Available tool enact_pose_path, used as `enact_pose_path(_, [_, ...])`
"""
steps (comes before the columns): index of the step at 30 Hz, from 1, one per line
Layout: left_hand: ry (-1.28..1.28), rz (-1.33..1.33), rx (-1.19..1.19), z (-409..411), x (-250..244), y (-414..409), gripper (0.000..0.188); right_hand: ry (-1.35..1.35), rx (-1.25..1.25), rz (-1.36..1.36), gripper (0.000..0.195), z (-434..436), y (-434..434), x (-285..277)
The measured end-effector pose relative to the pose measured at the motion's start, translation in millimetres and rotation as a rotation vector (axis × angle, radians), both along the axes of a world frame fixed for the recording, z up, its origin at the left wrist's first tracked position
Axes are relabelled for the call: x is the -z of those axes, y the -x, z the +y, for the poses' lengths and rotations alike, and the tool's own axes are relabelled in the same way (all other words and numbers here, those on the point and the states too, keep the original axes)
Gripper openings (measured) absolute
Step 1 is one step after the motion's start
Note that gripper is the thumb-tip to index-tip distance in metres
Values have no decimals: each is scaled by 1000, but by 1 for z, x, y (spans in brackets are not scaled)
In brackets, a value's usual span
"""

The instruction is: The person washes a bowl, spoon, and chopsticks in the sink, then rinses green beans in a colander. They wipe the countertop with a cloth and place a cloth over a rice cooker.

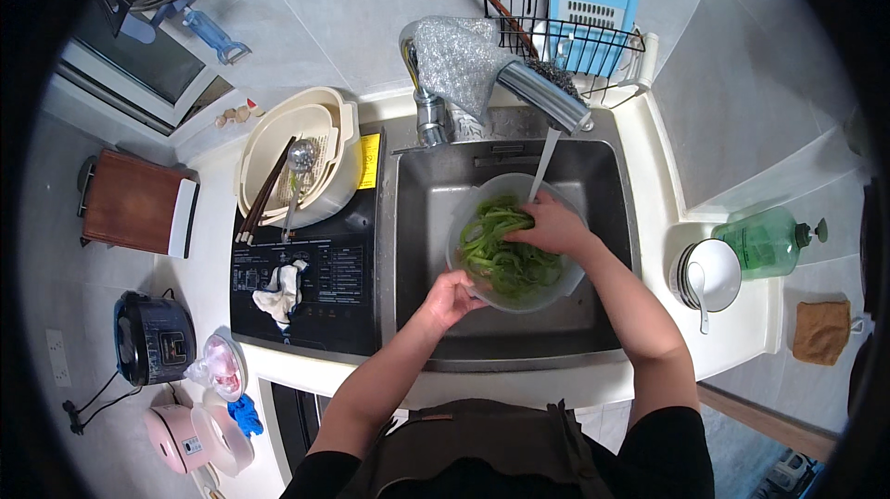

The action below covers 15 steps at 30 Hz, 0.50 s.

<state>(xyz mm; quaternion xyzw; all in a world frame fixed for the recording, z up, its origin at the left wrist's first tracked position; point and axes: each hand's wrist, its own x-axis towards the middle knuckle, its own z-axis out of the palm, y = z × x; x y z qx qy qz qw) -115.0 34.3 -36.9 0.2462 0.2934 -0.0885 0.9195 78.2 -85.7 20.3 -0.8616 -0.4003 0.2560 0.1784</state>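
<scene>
A translucent plastic bowl (571,288) filled with green leafy vegetables (511,249) is over the stainless steel sink basin (507,339). My left hand (452,299) grips the bowl's near left rim. My right hand (555,224) is in the bowl on top of the greens, its fingers bent against them; part of the fingertips is hidden among the stalks. From the chrome faucet spout (546,97) a stream of water (545,165) runs down into the bowl beside my right fingers. Silvery bubble wrap (455,58) covers the faucet's neck.
Left of the sink, cream basins (348,172) with chopsticks (268,186) and a ladle (301,155) rest on a black cooktop (334,325), near a white cloth (279,292). Stacked bowls (726,276) and a green pump bottle (765,242) stand right. A wire rack (591,40) hangs behind.
</scene>
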Motion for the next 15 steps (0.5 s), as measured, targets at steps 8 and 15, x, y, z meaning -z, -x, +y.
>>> enact_pose_path(8, [-39,-29,-29,3,11,-2,51,79,-322,-376,80,0,53,18])
enact_pose_path(15, [-73,97,-49,1,10,-4,55,-123,-114,226,64,7,9,57])
